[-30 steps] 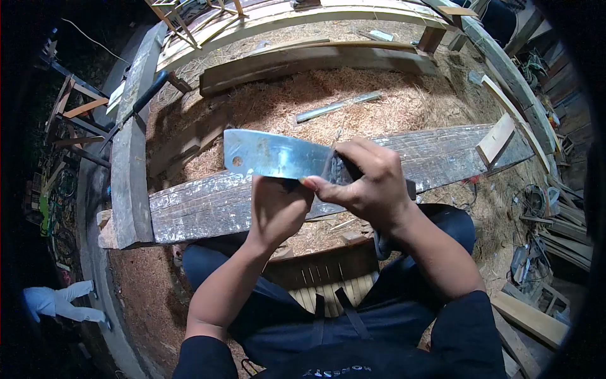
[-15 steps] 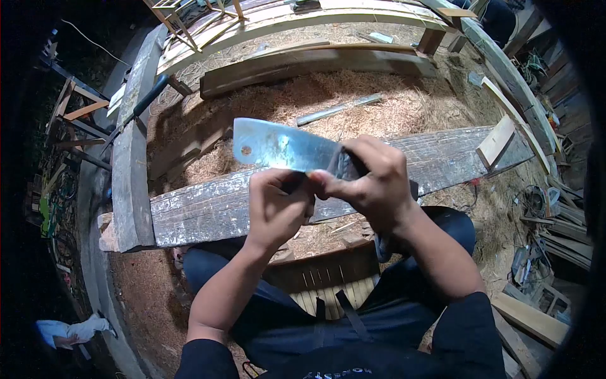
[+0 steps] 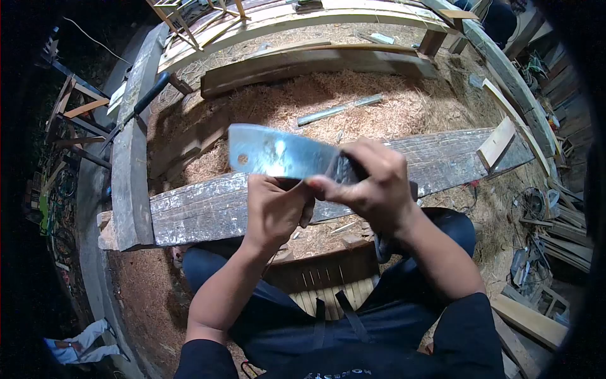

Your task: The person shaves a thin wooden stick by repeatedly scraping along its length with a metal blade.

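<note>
A wide-bladed cleaver [image 3: 278,150] with a hole near its far corner is held up in front of me, blade pointing left and shining in the light. My right hand [image 3: 375,180] is wrapped round its dark handle, thumb towards the blade. My left hand [image 3: 274,208] is closed just below the blade, close to my right thumb. Something dark shows at its fingertips, but the blade and fingers hide what it is. Under both hands lies a worn, paint-spotted wooden plank [image 3: 202,208].
My knees are under the plank, above a slatted wooden piece [image 3: 319,294]. Wood shavings [image 3: 372,117] cover the ground beyond. A thick beam [image 3: 129,183] on the left carries a black-handled tool [image 3: 151,96]. A small board [image 3: 497,144] rests on the plank's right end.
The cleaver blade has shifted slightly left and down, and its tip has tilted a little. My left hand has moved slightly left with its fingers further under the blade.
</note>
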`<control>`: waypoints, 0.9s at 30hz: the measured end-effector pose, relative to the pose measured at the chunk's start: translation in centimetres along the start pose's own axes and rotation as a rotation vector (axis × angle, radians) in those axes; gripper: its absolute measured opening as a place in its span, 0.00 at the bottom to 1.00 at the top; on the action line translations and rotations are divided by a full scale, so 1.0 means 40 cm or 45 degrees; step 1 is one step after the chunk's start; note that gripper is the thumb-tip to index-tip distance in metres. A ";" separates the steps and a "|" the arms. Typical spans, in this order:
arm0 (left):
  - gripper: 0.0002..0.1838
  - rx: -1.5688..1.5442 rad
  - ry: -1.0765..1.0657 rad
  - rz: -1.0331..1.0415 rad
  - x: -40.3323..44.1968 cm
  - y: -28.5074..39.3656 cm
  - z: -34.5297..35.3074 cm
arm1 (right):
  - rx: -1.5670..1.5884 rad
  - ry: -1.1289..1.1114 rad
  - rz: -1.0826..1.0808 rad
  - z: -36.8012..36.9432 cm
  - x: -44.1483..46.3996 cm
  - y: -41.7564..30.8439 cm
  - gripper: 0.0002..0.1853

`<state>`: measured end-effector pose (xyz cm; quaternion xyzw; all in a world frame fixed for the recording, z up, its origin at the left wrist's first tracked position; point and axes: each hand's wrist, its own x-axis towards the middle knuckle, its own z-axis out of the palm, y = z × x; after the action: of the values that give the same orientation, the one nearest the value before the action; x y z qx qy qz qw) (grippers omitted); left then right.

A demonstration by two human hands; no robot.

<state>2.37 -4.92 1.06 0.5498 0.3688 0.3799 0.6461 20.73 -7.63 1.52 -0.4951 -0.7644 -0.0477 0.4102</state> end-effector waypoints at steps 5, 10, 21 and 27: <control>0.09 0.052 -0.013 -0.066 -0.005 0.005 -0.009 | 0.045 -0.028 0.045 -0.006 0.001 -0.010 0.26; 0.09 -0.118 0.074 0.038 -0.004 -0.003 0.005 | -0.023 -0.062 -0.096 -0.005 -0.008 -0.005 0.29; 0.11 -0.246 0.044 0.039 -0.005 -0.025 -0.009 | 0.095 -0.041 0.115 0.002 -0.012 -0.014 0.28; 0.03 0.057 0.095 -0.145 0.004 0.001 0.001 | -0.028 0.039 -0.107 0.005 -0.001 -0.007 0.25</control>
<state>2.48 -4.79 1.09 0.5277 0.4318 0.3545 0.6398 20.40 -7.69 1.44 -0.4663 -0.7776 -0.0810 0.4140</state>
